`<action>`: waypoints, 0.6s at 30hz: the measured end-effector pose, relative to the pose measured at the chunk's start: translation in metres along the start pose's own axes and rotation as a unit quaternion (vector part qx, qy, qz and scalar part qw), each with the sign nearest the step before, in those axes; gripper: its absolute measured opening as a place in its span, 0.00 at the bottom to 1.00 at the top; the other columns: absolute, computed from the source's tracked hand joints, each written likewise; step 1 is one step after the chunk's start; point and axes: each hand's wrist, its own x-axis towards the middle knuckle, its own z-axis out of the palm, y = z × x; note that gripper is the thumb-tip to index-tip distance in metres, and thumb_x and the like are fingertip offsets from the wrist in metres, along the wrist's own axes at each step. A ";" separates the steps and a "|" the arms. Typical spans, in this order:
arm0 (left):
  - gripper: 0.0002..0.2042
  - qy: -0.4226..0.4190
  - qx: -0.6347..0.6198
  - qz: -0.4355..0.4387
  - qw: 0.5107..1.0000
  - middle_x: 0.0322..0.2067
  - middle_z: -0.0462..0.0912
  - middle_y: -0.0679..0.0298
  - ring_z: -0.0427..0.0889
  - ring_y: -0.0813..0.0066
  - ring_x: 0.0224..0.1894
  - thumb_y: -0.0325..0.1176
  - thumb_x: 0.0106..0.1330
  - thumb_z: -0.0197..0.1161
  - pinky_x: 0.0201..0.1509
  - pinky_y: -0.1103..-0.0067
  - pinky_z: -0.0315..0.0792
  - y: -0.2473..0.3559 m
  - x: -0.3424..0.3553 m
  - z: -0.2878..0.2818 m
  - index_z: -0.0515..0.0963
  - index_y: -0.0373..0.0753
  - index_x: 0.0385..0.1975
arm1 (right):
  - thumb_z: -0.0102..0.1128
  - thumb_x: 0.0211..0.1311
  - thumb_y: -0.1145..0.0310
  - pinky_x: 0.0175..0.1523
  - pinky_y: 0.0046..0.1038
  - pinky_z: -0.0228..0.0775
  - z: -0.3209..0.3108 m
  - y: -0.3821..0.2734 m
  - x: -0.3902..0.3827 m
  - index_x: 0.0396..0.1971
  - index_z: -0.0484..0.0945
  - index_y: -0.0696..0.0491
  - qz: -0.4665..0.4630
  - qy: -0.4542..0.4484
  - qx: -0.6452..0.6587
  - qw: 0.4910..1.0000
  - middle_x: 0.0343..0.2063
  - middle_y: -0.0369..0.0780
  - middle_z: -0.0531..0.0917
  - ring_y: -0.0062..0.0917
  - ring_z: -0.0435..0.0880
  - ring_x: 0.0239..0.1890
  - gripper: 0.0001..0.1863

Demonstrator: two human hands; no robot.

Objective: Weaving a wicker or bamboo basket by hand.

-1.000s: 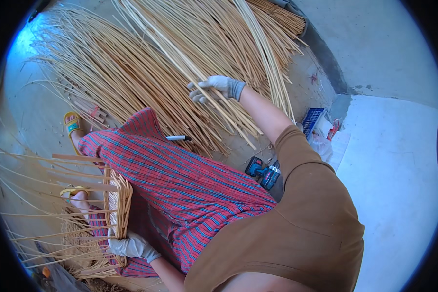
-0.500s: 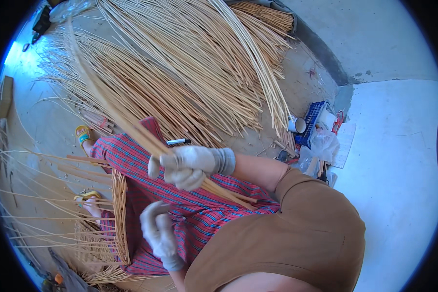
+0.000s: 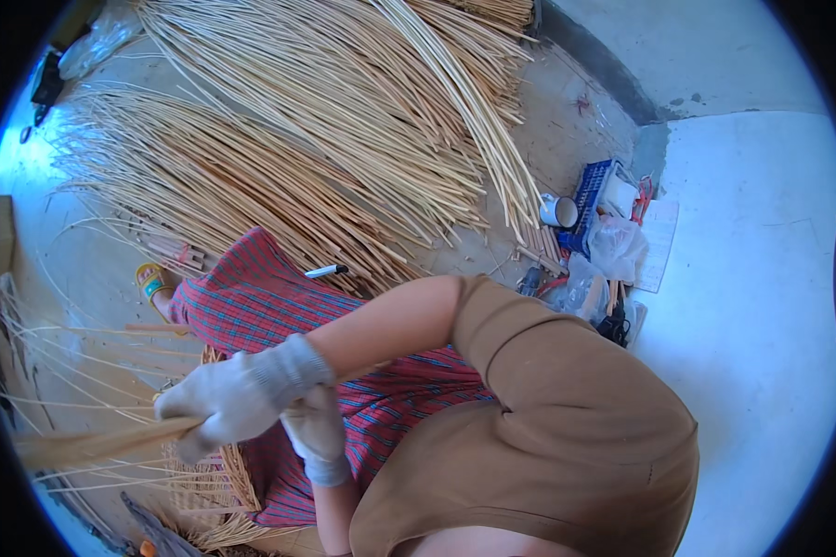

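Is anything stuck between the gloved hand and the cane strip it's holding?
Nothing visible. The right hand in its glove is closed straight around the cane strip, and the left hand sits just behind it.

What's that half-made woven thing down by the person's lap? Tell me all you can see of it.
The woven basket looks like pale tan cane, unfinished: a tightly woven curved wall, with loose thin strands fanning out to the left. It sits low beside the red plaid skirt, partly hidden behind both gloved hands. The right hand grips a blurred cane bundle over it.
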 end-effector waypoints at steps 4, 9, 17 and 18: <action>0.09 0.020 -0.237 -0.040 0.970 0.26 0.72 0.67 0.72 0.74 0.26 0.32 0.75 0.61 0.36 0.69 0.78 0.020 0.018 0.009 0.72 0.36 0.46 | 0.66 0.63 0.48 0.51 0.44 0.73 0.002 0.024 0.023 0.49 0.74 0.57 0.006 0.052 -0.078 0.996 0.39 0.51 0.84 0.47 0.84 0.46 0.28; 0.08 -0.010 -0.346 -0.139 0.928 0.18 0.58 0.74 0.60 0.82 0.18 0.36 0.80 0.52 0.28 0.75 0.75 0.024 0.045 0.016 0.70 0.39 0.46 | 0.67 0.65 0.60 0.51 0.35 0.79 -0.065 0.092 -0.055 0.54 0.77 0.52 0.011 0.293 -0.176 0.940 0.37 0.44 0.86 0.34 0.87 0.43 0.21; 0.11 -0.022 -0.395 -0.174 0.902 0.23 0.63 0.72 0.67 0.81 0.25 0.37 0.81 0.50 0.42 0.66 0.81 0.017 0.060 0.023 0.70 0.37 0.51 | 0.62 0.63 0.64 0.62 0.41 0.72 -0.155 0.275 -0.301 0.58 0.74 0.51 0.473 0.391 -0.439 0.656 0.54 0.47 0.80 0.43 0.79 0.56 0.24; 0.11 -0.010 -0.389 -0.174 0.905 0.23 0.63 0.72 0.67 0.81 0.25 0.37 0.81 0.50 0.42 0.66 0.81 0.013 0.056 0.017 0.70 0.37 0.51 | 0.62 0.63 0.65 0.62 0.42 0.72 -0.155 0.277 -0.299 0.61 0.72 0.51 0.463 0.414 -0.453 0.639 0.55 0.47 0.79 0.44 0.79 0.56 0.26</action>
